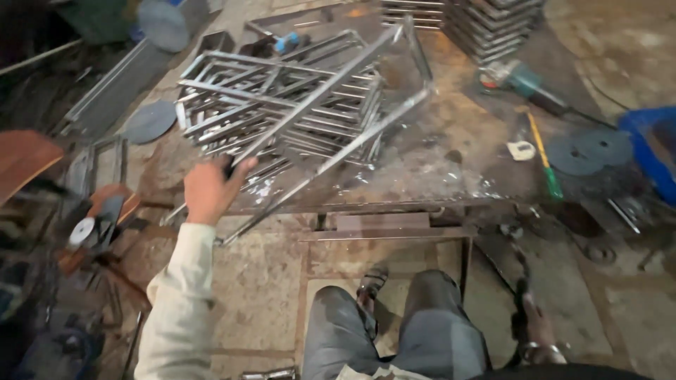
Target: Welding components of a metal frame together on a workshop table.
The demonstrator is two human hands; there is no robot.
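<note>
With the left hand (209, 188) clenched on the long steel frame (331, 119) leaning on the stacked frames (282, 98), keep 1 firm grip near its low corner; the right hand (539, 331) hangs low, finger state indiscernible.

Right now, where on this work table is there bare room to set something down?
Bare patch: the table between the metal frames and the tape measure. Crowded: the left, under the frames where the left hand grips, and the right, with grinder and cutting discs.
</note>
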